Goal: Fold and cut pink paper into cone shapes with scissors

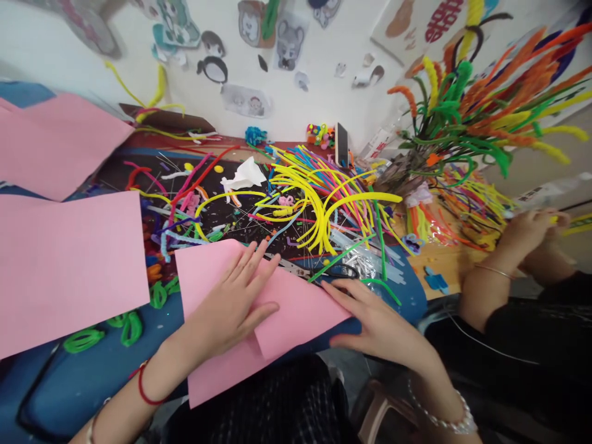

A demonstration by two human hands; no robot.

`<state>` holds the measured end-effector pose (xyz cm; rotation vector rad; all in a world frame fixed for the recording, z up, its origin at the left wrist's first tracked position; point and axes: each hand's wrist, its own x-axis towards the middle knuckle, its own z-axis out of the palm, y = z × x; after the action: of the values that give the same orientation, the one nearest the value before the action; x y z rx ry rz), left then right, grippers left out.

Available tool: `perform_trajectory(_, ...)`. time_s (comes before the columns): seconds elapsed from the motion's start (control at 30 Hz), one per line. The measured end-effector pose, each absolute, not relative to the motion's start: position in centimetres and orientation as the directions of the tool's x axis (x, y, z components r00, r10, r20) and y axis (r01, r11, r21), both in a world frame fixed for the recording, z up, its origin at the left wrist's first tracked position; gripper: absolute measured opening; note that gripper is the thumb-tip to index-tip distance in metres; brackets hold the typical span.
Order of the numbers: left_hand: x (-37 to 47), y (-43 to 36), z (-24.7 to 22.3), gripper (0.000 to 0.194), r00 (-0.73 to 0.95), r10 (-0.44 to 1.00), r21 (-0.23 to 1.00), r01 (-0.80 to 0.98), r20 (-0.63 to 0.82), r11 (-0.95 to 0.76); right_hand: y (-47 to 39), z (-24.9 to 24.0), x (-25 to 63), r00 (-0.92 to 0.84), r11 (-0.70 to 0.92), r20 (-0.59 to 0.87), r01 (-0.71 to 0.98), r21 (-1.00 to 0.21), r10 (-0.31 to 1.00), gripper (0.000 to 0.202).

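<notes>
A sheet of pink paper [296, 308] lies at the table's front edge, with one part folded over so that it tapers to a corner at the right. My left hand [226, 302] rests flat on the fold with its fingers spread. Beside the pointed corner is my right hand [374, 320], thumb and fingers apart on either side of it; whether it touches the paper I cannot tell. Just behind the paper lies a pair of scissors [296, 269], its black handles near my right fingertips. A green pipe cleaner [342, 258] crosses over the scissors.
More pink sheets [69, 265] lie at left, near green pipe cleaner loops [86, 340]. Yellow pipe cleaners [319, 216] and a crumpled tissue [245, 176] cover the back. A bundle of pipe cleaner stems [462, 117] stands at right. Another person's hands [531, 237] work there.
</notes>
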<state>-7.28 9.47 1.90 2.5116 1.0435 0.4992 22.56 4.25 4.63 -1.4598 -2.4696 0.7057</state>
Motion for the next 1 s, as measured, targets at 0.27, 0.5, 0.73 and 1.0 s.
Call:
perform_trajectory(0.27, -7.3, 7.0, 5.3, 0.055, 0.367, 0.888, 0.712, 0.543, 0.277, -0.446, 4.3, 3.3, 18.7, -0.086, -0.087, -0.188, 0.653, -0.753, 0.978, 0.043)
perform_trajectory(0.5, -3.5, 3.9, -0.3, 0.06, 0.563, 0.817, 0.244, 0.78, 0.126, -0.576, 4.3, 3.7, 18.8, -0.079, -0.142, -0.242, 0.622, -0.77, 0.967, 0.043)
perform_trajectory(0.73, -2.9, 4.1, -1.1, 0.056, 0.549, 0.815, 0.188, 0.795, 0.182, -0.577, 4.7, 2.7, 20.0, -0.095, -0.114, -0.191, 0.522, -0.845, 0.977, 0.038)
perform_trajectory(1.0, -4.2, 2.4, -0.9, 0.092, 0.679, 0.711, 0.162, 0.692, 0.186, -0.703, 4.2, 1.7, 20.1, 0.114, -0.14, -0.101, 0.411, -0.901, 0.988, 0.036)
